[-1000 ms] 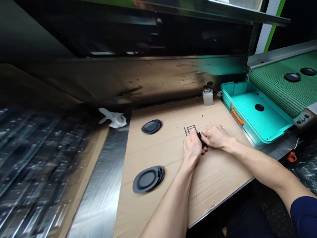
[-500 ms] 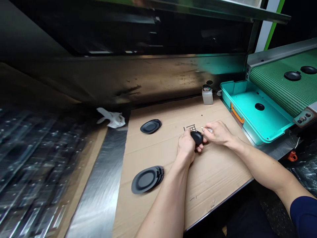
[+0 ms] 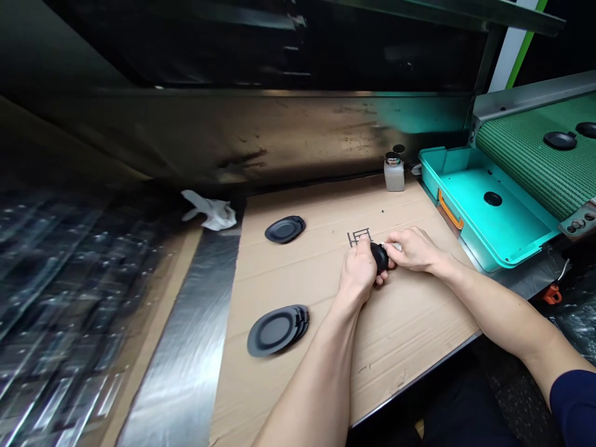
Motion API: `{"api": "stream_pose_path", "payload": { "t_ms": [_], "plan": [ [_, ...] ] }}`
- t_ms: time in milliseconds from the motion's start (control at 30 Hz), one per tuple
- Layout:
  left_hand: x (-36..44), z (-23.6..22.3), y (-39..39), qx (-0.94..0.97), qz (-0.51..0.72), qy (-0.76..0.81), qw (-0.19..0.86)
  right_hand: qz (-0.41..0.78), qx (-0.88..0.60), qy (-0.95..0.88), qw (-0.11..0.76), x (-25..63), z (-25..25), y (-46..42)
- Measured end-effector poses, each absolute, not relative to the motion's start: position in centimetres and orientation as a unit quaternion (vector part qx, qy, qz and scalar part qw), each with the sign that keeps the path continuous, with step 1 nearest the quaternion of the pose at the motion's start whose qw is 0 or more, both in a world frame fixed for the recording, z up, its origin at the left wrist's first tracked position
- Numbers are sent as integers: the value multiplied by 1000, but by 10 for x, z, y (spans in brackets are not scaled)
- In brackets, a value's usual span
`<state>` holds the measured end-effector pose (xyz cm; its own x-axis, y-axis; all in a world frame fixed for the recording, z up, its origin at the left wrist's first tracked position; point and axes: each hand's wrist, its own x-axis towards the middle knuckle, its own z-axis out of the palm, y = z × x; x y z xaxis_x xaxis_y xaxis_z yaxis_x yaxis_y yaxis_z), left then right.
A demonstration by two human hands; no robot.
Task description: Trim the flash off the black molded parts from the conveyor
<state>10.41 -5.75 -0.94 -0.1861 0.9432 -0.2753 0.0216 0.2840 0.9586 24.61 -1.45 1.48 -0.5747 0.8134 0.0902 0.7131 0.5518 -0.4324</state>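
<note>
My left hand (image 3: pixel 359 268) is closed around a small black rounded part (image 3: pixel 379 256), held just above the cardboard sheet (image 3: pixel 321 267). My right hand (image 3: pixel 412 248) pinches a small whitish piece (image 3: pixel 397 246) against the part's right edge; its kind is too small to tell. Much of the black part is hidden by my fingers. To the left lies a stack of several flat black oval parts (image 3: pixel 272 332), overlapping each other. Farther back, a black oval part or two (image 3: pixel 285 230) rest flat on the cardboard.
A clear bottle with a dark cap (image 3: pixel 394 177) stands at the back. On the right is a teal tray (image 3: pixel 521 231) holding a black disc (image 3: pixel 492 198), beside a green conveyor belt (image 3: pixel 516 149) carrying black parts. A white glove-like cloth (image 3: pixel 214 212) and blurred clear plastic trays (image 3: pixel 60 298) are left.
The view has shifted slightly. My hands have moved a little to the right with the black part, which now shows less of its face. The whitish piece stays at its edge.
</note>
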Motion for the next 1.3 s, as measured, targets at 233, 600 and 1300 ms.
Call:
{"api": "stream_pose_path", "payload": {
  "t_ms": [233,600,1300],
  "plan": [
    [106,-11,-60,395,446,632,495,131,-440,-880,118,244,17,-14],
    [108,-9,-62,408,444,642,474,129,-448,-882,75,244,29,-18],
    [71,12,-50,28,567,432,701,56,-610,-779,136,280,29,3]
  ]
}}
